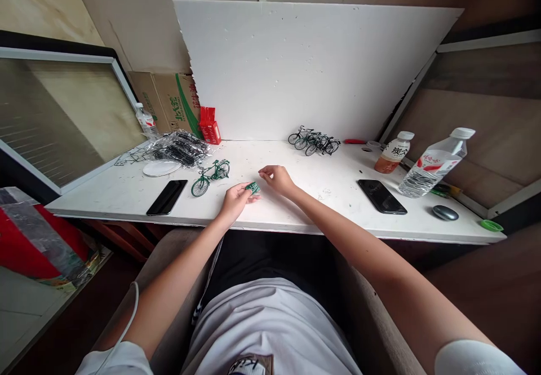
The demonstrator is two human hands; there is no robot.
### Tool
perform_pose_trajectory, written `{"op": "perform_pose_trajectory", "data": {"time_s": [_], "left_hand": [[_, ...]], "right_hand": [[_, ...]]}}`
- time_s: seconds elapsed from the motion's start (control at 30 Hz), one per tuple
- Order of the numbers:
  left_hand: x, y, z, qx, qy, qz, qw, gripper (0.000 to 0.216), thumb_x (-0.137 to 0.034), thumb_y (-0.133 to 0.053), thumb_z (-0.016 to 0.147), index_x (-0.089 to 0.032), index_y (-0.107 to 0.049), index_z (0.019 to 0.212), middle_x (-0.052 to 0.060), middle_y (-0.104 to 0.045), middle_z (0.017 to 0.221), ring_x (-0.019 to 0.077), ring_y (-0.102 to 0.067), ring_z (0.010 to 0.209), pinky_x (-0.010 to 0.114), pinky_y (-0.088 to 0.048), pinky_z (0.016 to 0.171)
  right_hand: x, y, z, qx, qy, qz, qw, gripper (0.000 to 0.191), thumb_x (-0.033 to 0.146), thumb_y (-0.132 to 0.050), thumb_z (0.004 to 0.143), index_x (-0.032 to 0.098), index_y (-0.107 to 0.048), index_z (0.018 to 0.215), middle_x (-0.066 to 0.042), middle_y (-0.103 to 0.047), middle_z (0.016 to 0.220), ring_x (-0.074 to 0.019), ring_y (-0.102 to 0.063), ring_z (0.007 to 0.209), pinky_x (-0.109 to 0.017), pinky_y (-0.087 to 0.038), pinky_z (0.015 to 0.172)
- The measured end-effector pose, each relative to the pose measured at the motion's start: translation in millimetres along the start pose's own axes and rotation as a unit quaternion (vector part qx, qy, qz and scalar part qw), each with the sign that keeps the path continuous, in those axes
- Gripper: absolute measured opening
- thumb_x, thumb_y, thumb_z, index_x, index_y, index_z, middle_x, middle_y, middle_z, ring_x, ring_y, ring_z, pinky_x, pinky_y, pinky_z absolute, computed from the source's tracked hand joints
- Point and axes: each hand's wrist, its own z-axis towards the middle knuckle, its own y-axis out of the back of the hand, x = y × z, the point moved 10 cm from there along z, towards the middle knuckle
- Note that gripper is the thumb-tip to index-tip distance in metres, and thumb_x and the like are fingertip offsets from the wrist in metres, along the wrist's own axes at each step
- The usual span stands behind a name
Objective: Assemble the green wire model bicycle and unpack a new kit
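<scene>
My left hand (235, 200) pinches a small green openwork piece (253, 188) between thumb and fingers, just above the white table. My right hand (278, 180) hovers a short way to the right of that piece. Its thumb and index finger are pressed together, and whatever may be between them is too small to make out. A green model bicycle (210, 177) stands on the table to the left of my left hand. Farther back, several dark model bicycles (313, 141) stand bunched together near the white board.
On the white table (296, 211) lie a left phone (167, 197), a right phone (382, 196) and a grey oval object (445, 212). Plastic-wrapped black parts (180, 148) are heaped at back left by a red box (210, 126). A brown-drink bottle (394, 153) and a clear bottle (437, 163) stand right.
</scene>
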Motion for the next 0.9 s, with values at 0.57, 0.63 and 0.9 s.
{"op": "perform_pose_trajectory", "data": {"time_s": [0.57,0.63,0.9], "left_hand": [[4.0,-2.3,5.2,0.032,0.005,-0.029,0.999,0.038,-0.035,-0.08,0.088,-0.017,-0.06,0.115,0.007,-0.08,0.087,0.0245,-0.082,0.077,0.041,-0.062,0.085],[4.8,-2.9,5.3,0.035,0.01,-0.033,0.999,0.038,-0.033,-0.081,0.088,-0.017,-0.06,0.115,0.007,-0.08,0.087,0.025,-0.082,0.079,0.042,-0.062,0.087],[2.8,-2.0,2.3,0.022,0.01,-0.056,0.998,0.04,-0.028,-0.085,0.09,-0.014,-0.063,0.12,0.012,-0.082,0.097,0.0299,-0.085,0.096,0.05,-0.063,0.102]], "right_hand": [[16.9,-84.4,72.0,0.156,-0.004,-0.221,0.963,0.025,0.011,-0.065,0.095,0.021,-0.085,0.105,-0.011,-0.082,0.12,-0.0232,-0.075,0.101,-0.028,-0.052,0.078],[20.0,-87.7,72.9,0.16,0.012,-0.229,0.96,0.024,0.01,-0.063,0.097,0.02,-0.084,0.103,-0.012,-0.08,0.125,-0.0234,-0.074,0.104,-0.028,-0.052,0.079],[11.9,-84.3,63.7,0.138,0.057,-0.213,0.966,0.018,0.012,-0.058,0.104,0.014,-0.076,0.105,-0.016,-0.075,0.119,-0.0265,-0.065,0.119,-0.03,-0.053,0.085]]}}
